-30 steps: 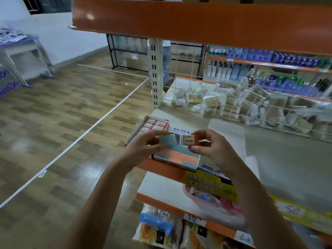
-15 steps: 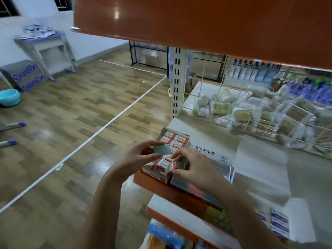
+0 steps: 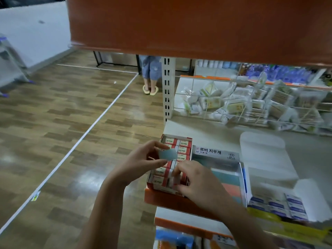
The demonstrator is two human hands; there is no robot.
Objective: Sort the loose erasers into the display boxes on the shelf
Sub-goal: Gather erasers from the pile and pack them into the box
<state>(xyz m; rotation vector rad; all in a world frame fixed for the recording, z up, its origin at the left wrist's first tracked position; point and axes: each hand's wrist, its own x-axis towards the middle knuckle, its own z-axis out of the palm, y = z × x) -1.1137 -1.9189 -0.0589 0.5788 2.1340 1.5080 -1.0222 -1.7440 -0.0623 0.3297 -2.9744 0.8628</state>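
My L hand (image 3: 142, 161) pinches a blue eraser (image 3: 168, 154) over the red box (image 3: 172, 166), R hand (image 3: 195, 180) fingers (image 3: 177, 170) grip a red-sleeved eraser (image 3: 173, 179) in it.

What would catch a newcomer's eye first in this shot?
Two hands at centre: the left hand pinches a pale blue eraser above the red-and-white eraser box at the shelf's left end, while the right hand reaches into that box. Overhead, a broad orange shelf fills the top.

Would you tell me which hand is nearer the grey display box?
Right. The right hand lies beside the grey display box, at its left wall; the left hand is further left.
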